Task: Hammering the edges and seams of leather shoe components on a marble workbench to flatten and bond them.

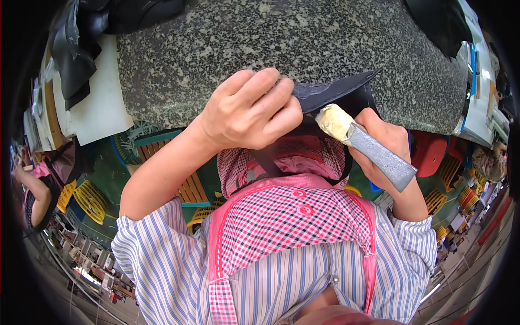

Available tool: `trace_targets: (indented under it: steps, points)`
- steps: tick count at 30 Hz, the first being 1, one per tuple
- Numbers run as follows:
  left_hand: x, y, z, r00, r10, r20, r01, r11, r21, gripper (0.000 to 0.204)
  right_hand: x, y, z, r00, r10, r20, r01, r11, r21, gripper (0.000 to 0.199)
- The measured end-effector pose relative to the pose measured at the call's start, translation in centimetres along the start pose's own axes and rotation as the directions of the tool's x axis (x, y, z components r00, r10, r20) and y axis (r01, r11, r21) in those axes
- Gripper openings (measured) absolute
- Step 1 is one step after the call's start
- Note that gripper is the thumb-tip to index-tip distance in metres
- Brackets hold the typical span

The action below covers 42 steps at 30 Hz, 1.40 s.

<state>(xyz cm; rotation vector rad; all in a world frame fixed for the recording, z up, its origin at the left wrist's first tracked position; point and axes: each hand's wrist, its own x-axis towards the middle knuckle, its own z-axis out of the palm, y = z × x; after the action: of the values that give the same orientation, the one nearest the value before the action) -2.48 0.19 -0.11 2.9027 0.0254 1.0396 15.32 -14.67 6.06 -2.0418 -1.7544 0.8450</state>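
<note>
A piece of black leather-like material is stretched over the near edge of the speckled stone worktop. My left hand is closed on its left end, the fingers curled over so that the pinched part is hidden. My right hand is closed at the right, just below the piece. It holds what looks like a hammer, with a grey metal head flaring at one end and yellow wrapping on the other. Its handle is hidden, and whether the right fingers also grip the black piece cannot be made out.
The stone worktop spans the far side. Black pieces lie over a white sheet at left; another black piece is far right. Below are a slatted stool, yellow baskets and a red stool. Another person's arm shows at left.
</note>
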Motion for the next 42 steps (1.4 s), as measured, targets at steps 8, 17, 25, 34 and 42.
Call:
trace_targets:
  steps: [8,17,25,34,42]
  points:
    - [-0.3,-0.3,0.5,0.996,-0.086,0.020,0.087,0.994,-0.068,0.012,0.0,-0.1,0.0,1.000,-0.021,-0.017,0.021,1.000,0.014,0.018]
    - [0.2,-0.2,-0.6,0.955,-0.280,0.100,0.296,0.921,-0.252,0.023,-0.3,0.2,0.6,0.999,0.012,-0.038,-0.010,0.999,0.049,0.019]
    - [-0.1,-0.4,0.2,0.930,-0.361,-0.070,0.339,0.915,-0.219,0.022,-1.8,2.4,2.4,0.770,-0.278,-0.575,0.352,0.936,0.018,0.033]
    - [1.8,3.4,0.9,0.728,-0.662,0.181,0.609,0.501,-0.615,0.018,2.9,-0.6,2.0,0.856,-0.208,-0.474,0.271,0.960,0.069,0.023]
    - [2.0,1.2,-1.6,0.572,-0.495,0.654,0.674,-0.170,-0.719,0.023,1.3,-0.8,1.6,0.878,0.176,-0.444,0.025,0.911,0.411,0.030]
